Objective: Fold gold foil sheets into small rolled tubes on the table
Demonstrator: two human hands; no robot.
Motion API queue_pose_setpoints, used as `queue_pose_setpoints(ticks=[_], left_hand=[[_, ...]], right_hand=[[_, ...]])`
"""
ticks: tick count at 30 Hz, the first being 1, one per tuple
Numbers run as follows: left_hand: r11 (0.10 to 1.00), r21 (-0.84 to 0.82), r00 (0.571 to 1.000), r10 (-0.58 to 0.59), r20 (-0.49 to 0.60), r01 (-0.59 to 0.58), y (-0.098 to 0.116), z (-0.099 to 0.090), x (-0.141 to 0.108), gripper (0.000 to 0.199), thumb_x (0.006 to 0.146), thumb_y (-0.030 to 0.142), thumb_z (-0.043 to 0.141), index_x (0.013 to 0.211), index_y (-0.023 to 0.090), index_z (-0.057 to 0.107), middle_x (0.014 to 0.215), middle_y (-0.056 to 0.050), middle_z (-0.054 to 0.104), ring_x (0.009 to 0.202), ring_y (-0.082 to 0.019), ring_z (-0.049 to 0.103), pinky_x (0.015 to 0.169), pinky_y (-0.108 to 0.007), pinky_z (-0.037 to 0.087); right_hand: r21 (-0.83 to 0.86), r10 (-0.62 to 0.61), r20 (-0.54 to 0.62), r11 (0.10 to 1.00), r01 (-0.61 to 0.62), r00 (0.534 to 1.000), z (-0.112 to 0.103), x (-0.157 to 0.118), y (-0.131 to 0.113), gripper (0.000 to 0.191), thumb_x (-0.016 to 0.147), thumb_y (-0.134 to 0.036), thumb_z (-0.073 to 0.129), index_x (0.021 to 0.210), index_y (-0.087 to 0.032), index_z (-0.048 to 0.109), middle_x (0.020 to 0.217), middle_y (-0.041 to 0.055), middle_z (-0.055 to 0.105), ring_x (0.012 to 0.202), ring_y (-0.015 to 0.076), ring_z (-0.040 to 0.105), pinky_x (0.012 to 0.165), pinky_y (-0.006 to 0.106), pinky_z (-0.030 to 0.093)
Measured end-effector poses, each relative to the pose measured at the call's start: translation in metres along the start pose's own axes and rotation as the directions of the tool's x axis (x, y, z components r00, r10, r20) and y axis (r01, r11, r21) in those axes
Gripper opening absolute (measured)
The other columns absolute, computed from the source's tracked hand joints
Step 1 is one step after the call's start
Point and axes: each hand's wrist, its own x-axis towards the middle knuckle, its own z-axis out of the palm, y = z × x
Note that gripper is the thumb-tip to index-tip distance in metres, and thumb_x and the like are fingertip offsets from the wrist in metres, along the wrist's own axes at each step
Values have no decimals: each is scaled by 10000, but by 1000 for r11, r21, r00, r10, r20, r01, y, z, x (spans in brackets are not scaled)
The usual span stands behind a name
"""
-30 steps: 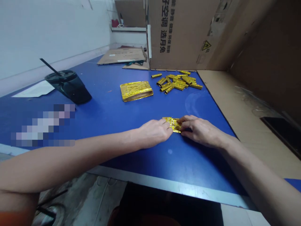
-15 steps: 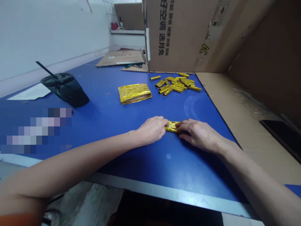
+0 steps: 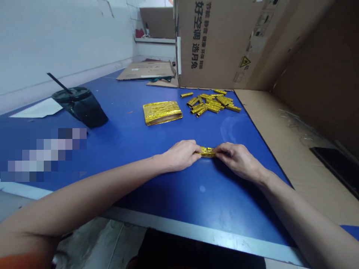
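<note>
Narrow creased gold foil strip, seemingly folded, pinched between left hand and right hand

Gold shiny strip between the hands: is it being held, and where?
Yes. The gold foil strip is held at both ends: the left hand pinches its left end and the right hand pinches its right end.

Both hands are pinching a little folded gold foil strip on a blue counter, left hand and right hand on either end, with a flat foil stack and loose gold rolls just past them.
</note>
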Motion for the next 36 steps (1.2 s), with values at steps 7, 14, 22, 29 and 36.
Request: queue_pose_setpoints(ticks=[7, 14, 22, 29, 36], left_hand=[[981, -127, 989, -148, 3, 147, -5, 2, 14, 182, 785, 209, 436, 856, 186, 602, 790, -11, 625, 714, -145, 559, 606, -235, 390], [983, -75, 986, -168, 8, 168, -4, 3, 20, 176, 774, 208, 428, 847, 183, 586, 799, -23, 624, 711, -151, 566, 601, -243, 388], [992, 42, 990, -118, -72, 121, -5, 7, 20, 195, 797, 268, 419, 732, 174, 577, 787, -39, 548, 773, -166, 523, 677, -275, 399], [995, 43, 996, -89, -28, 91, -5, 5, 21, 175, 788, 246, 420, 760, 184, 581, 770, -30, 543, 792, -174, 511, 689, -278, 392], [996, -11, 988, -86, -129, 86, 1, 7, 12, 156, 807, 252, 441, 745, 176, 562, 756, -12, 515, 694, -137, 517, 653, -264, 402]], right_hand=[[206, 207, 20, 957, -206, 978, 6, 7, 10, 168, 743, -213, 458, 780, -188, 620, 677, -3, 637, 616, 141, 562, 570, 234, 418], [144, 258, -5, 956, -255, 966, 6, 16, 5, 161, 693, -166, 460, 724, -175, 618, 628, 6, 618, 562, 130, 529, 521, 225, 384], [159, 300, 32, 940, -301, 953, 5, 19, 0, 158, 657, -130, 442, 677, -172, 594, 554, -17, 554, 498, 106, 463, 470, 211, 339], [212, 286, 4, 936, -281, 958, 9, 17, 5, 158, 657, -132, 443, 680, -175, 593, 576, -15, 574, 533, 113, 500, 493, 213, 364], [390, 289, -130, 894, -219, 948, 18, 8, 12, 150, 719, -235, 495, 798, -163, 600, 675, 13, 621, 606, 138, 547, 564, 252, 426]])
